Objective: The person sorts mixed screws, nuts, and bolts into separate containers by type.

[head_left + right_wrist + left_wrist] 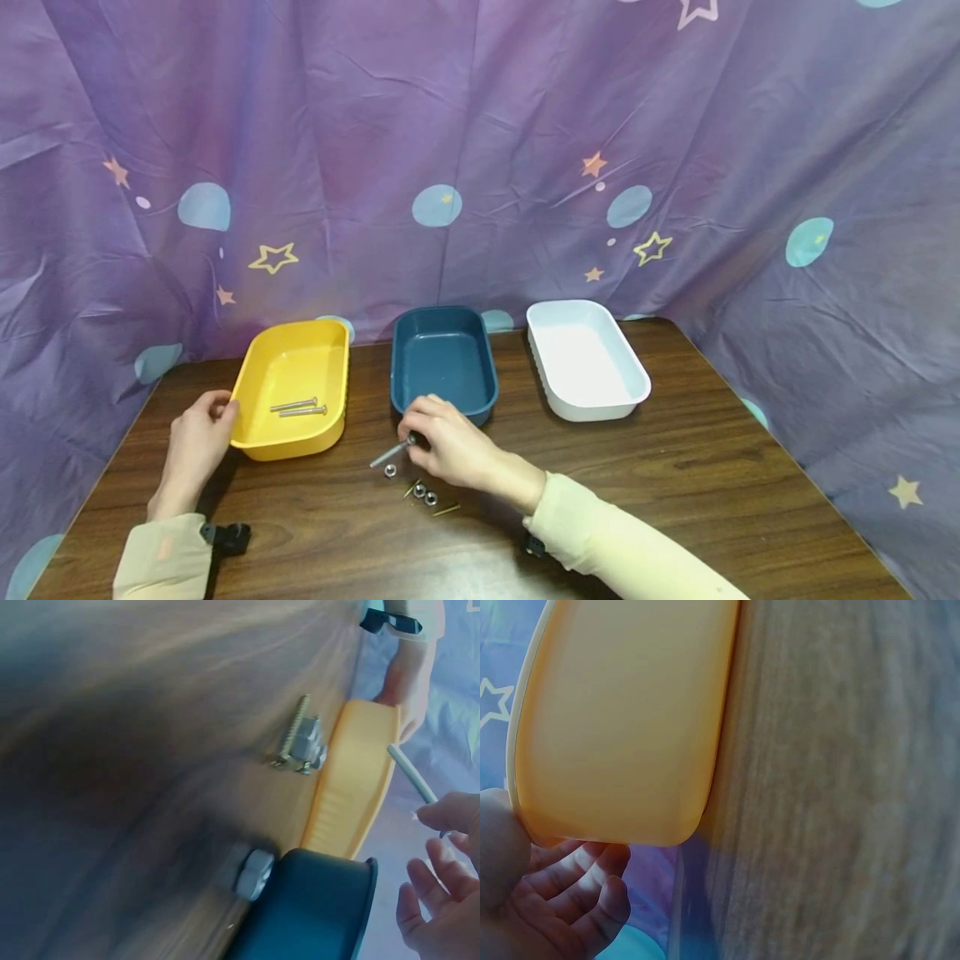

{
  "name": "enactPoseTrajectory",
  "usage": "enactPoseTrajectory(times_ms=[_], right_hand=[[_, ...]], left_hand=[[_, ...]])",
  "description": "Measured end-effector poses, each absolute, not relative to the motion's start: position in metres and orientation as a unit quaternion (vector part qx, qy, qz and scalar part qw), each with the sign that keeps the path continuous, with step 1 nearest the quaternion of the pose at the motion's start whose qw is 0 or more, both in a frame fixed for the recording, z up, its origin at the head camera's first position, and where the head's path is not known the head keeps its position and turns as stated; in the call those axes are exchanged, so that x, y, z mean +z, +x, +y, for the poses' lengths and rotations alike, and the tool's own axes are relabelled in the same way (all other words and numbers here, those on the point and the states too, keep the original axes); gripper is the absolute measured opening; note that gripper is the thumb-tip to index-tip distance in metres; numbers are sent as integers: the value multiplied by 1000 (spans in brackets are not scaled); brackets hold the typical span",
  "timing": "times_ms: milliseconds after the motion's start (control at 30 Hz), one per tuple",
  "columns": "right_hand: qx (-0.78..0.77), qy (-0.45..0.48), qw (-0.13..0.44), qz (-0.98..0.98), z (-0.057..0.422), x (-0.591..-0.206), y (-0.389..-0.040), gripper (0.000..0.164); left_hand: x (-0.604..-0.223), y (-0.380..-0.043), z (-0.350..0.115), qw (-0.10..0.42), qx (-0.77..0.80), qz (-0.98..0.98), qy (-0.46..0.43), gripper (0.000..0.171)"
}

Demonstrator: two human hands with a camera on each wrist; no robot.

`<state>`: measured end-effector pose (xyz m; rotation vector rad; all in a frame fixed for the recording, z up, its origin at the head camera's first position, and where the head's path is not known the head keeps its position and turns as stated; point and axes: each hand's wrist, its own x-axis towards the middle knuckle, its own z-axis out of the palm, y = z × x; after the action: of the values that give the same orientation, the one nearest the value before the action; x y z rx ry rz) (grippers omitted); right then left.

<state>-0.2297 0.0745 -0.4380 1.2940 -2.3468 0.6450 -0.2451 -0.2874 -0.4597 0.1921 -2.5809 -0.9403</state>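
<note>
One slim silver metal bolt (387,454), pinched in right fingers (427,407), best carry steadily, bracing the oblong yellow plastic tray (292,451) grasped by left fingers (611,896).

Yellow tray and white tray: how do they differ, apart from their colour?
The yellow tray holds two silver bolts, while the white tray shows none. The left hand touches the yellow tray; neither of the hands touches the white tray. The yellow tray stands left of the dark blue tray, the white tray right of it. Both have rounded corners.
</note>
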Motion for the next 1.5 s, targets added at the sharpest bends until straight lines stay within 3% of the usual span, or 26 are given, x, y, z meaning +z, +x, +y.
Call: enactPoseTrajectory(times_ms=[700,1500], right_hand=[[271,391,235,-848,12,-419,-261,17],[258,211,219,-917,-69,-446,-309,16]], left_hand=[[-453,-247,-298,199,-327,-922,59,34],[-462,-246,-289,200,-332,-920,63,31]])
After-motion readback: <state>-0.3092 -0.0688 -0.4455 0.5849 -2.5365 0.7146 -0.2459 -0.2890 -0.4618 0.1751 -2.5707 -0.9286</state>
